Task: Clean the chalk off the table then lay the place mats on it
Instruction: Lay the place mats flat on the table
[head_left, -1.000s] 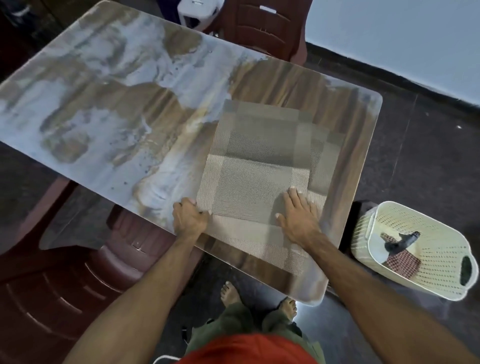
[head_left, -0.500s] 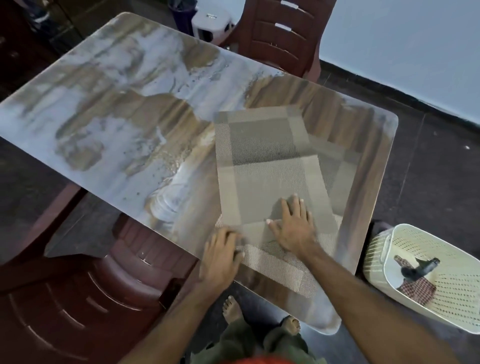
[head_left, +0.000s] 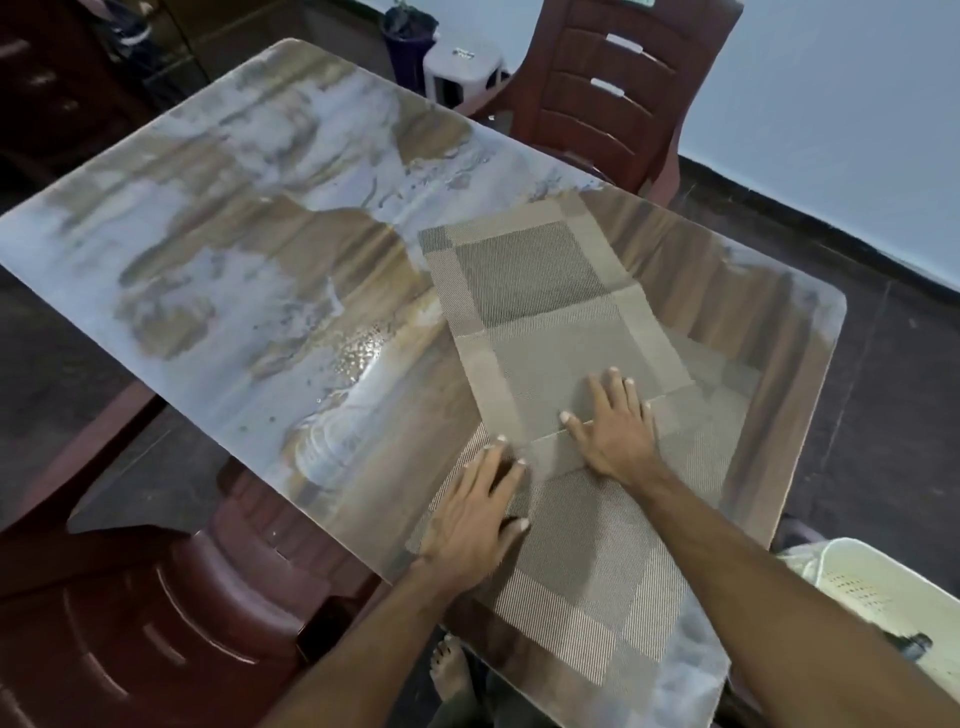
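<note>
Setting: dim room seen from my head camera, a glossy wood-grain table (head_left: 218, 270) running away from me over a dark floor.
Nearest mat: one woven place mat (head_left: 587, 582) lies at the near right corner of the table, its near edge at or just past the table's rim.
Left hand: my left hand (head_left: 475, 512) lies on that nearest mat's left part, fingers straight and spread, holding nothing (pressing, as I judge it).
Right hand: my right hand (head_left: 615, 434) rests flat, fingers straight and parted, where the middle mat (head_left: 566, 364) overlaps the nearest one; it holds nothing either.
Mats beyond: a darker-centred far mat (head_left: 524, 270) shows past the middle one, and the corner of a further mat (head_left: 727, 374) peeks out to the right; all overlap in a loose fan.
Table surface: pale streaks and beads of wet residue (head_left: 291, 171) cover the left and far parts.
Surroundings: a red-brown chair (head_left: 618, 88) stands at the far side, another at near left, and a cream basket (head_left: 883, 597) sits on the floor at right.
Step in hand: laying the mats, I judge; they are on the table but bunched at one end.
Next move: I would pin one mat and slide the others apart to separate places (the streaked area may want wiping first).
</note>
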